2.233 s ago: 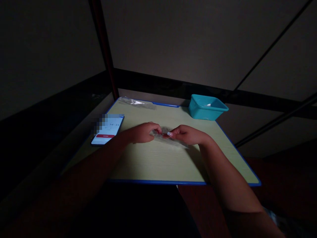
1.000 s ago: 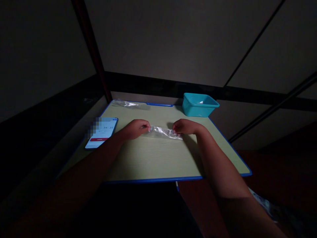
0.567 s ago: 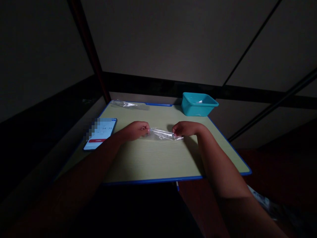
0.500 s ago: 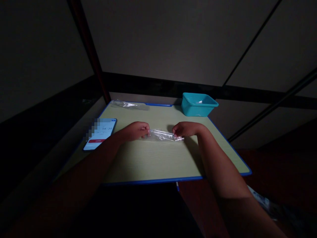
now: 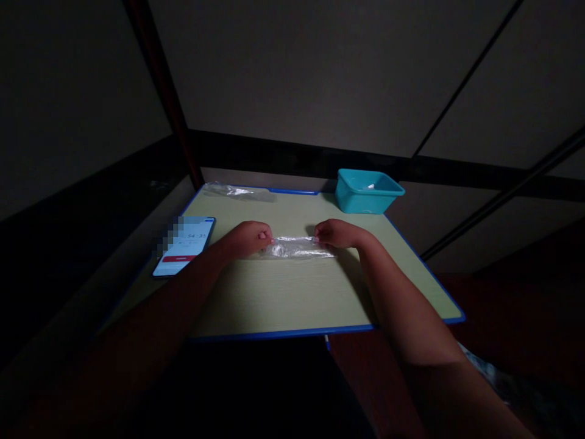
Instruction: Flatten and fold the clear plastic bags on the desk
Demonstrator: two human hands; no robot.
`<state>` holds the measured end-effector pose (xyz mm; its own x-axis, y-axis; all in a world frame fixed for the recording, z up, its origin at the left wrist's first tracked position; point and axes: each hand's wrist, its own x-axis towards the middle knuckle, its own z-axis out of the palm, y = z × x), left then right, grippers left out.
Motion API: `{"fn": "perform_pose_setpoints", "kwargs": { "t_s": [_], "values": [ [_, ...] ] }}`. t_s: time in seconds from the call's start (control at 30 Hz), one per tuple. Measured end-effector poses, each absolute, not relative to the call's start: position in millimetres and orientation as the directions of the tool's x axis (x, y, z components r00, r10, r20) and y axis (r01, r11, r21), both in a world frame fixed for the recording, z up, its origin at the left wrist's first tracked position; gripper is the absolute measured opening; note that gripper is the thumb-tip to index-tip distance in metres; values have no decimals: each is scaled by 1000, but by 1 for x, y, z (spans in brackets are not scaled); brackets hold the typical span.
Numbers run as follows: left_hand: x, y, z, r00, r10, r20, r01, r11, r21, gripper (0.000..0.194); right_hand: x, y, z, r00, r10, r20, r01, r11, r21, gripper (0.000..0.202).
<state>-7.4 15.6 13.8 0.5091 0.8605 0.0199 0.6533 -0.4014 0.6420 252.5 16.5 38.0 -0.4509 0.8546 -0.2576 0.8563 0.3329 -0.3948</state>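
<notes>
A clear plastic bag (image 5: 295, 249) stretches crosswise over the middle of the pale tabletop (image 5: 292, 299). My left hand (image 5: 253, 238) is closed, pinching the bag near the left end of its far edge. On the other side, my right hand (image 5: 336, 233) pinches the same far edge with fingers curled. Between the two hands the film lies fairly flat and shiny, its near edge hanging or resting towards me. Whether anything is inside the bag, I cannot tell.
At the back right corner stands a turquoise plastic basket (image 5: 368, 201) with something shiny inside. Another clear plastic bag (image 5: 237, 193) lies along the back left edge. A phone (image 5: 185, 250) with a lit screen rests at the left. Behind the table rises a wall (image 5: 292, 79).
Both hands have moved slightly away from me, the right one also a little to the left. The bag's far edge now looks straighter between them, and more of its film shows.
</notes>
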Motion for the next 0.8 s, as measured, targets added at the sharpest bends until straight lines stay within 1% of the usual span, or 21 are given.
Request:
{"fn": "perform_pose_setpoints", "kwargs": {
  "t_s": [0.13,0.27,0.33,0.43,0.6,0.8],
  "values": [
    [-8,15,15,464,885,37,692,-388,609,21,250,17,37,-421,877,-232,882,335,-332,23],
    [-10,19,14,411,908,75,755,-386,530,21,250,17,39,-375,898,-229,909,308,-280,23],
    [-10,21,14,396,915,77,771,-377,512,20,249,17,40,-352,906,-237,924,295,-242,22],
    [-11,22,15,394,917,57,782,-367,504,19,247,18,39,-330,913,-239,939,290,-187,21],
    [-11,18,19,378,926,-12,798,-319,511,15,245,18,36,-343,911,-229,939,330,-93,22],
    [-14,19,19,325,945,-39,803,-253,540,12,245,19,34,-327,920,-217,945,315,-86,25]
  ]
}}
